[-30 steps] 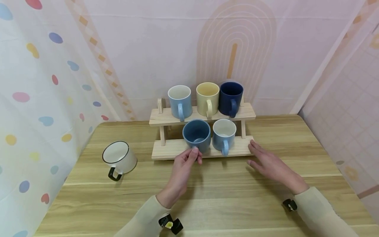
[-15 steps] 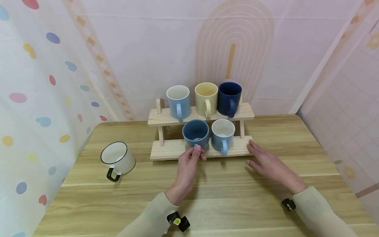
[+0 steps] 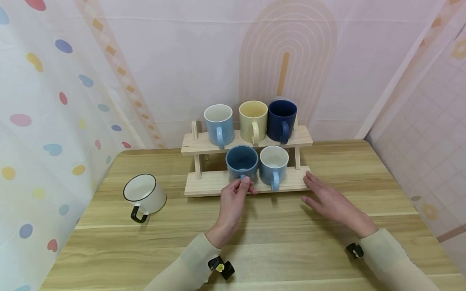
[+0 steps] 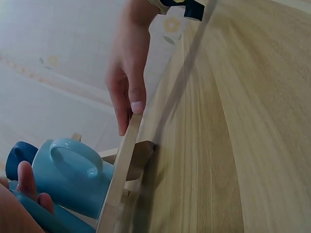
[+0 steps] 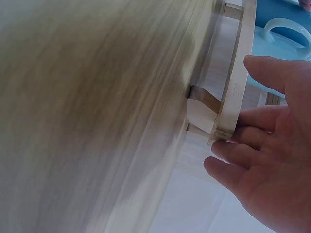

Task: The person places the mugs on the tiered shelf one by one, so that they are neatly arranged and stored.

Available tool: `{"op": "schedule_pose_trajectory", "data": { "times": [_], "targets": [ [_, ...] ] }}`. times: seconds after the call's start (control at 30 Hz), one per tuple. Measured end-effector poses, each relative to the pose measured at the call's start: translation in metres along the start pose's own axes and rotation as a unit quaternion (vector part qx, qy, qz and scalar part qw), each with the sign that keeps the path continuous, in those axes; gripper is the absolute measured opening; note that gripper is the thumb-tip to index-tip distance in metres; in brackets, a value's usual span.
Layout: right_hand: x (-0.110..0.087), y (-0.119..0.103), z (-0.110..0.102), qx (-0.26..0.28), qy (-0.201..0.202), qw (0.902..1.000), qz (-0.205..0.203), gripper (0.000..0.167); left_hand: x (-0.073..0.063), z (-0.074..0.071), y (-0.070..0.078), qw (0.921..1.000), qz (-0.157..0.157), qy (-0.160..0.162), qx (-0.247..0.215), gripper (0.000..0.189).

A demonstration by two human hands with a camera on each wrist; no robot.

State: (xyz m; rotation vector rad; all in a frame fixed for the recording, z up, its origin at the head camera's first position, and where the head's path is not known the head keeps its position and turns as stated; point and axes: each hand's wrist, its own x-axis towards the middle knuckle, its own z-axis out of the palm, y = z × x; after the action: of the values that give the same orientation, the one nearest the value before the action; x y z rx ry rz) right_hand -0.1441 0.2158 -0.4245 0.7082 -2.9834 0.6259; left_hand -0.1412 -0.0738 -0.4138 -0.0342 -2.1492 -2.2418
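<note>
On the lower tier of a light wooden two-tier rack (image 3: 205,185) stands a dusty-blue mug (image 3: 238,161). My left hand (image 3: 230,204) pinches its handle between thumb and fingers, the handle facing me. Close to the right of it is a light-blue mug (image 3: 271,171) with a white inside, its handle also toward me. My right hand (image 3: 333,204) touches the right end of the lower board, fingers extended. In the right wrist view, the fingertips (image 5: 226,148) lie at the board's end and the thumb sits near its front edge.
A light-blue mug (image 3: 223,131), a cream-yellow mug (image 3: 251,131) and a navy mug (image 3: 278,125) line the upper tier. A white enamel mug (image 3: 154,200) with a black rim and handle tilts on the wooden table (image 3: 276,250) at left. Patterned curtains (image 3: 174,60) surround the table.
My left hand and the dusty-blue mug have shifted slightly right and back along the lower tier. My right hand stays at the board's end.
</note>
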Motion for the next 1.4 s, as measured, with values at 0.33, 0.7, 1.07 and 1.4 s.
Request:
{"op": "schedule_pose_trajectory", "data": {
  "times": [0.33, 0.7, 1.07, 1.4],
  "targets": [
    [0.001, -0.002, 0.0, -0.001, -0.004, 1.0, 0.006, 0.066, 0.004, -0.004, -0.001, 0.9995, -0.001, -0.032, 0.007, 0.043],
    [0.001, -0.002, 0.001, 0.0, -0.005, 1.0, 0.007, 0.067, 0.011, -0.014, -0.003, 0.997, 0.013, -0.073, 0.025, 0.042],
    [0.002, -0.003, 0.001, 0.0, -0.003, 1.0, 0.004, 0.067, 0.002, -0.03, -0.006, 0.9963, 0.02, -0.066, 0.052, 0.031],
    [0.0, -0.003, -0.001, -0.001, -0.005, 1.0, 0.005, 0.066, -0.016, -0.06, -0.006, 0.9834, 0.067, -0.105, 0.131, 0.035]
  ]
}}
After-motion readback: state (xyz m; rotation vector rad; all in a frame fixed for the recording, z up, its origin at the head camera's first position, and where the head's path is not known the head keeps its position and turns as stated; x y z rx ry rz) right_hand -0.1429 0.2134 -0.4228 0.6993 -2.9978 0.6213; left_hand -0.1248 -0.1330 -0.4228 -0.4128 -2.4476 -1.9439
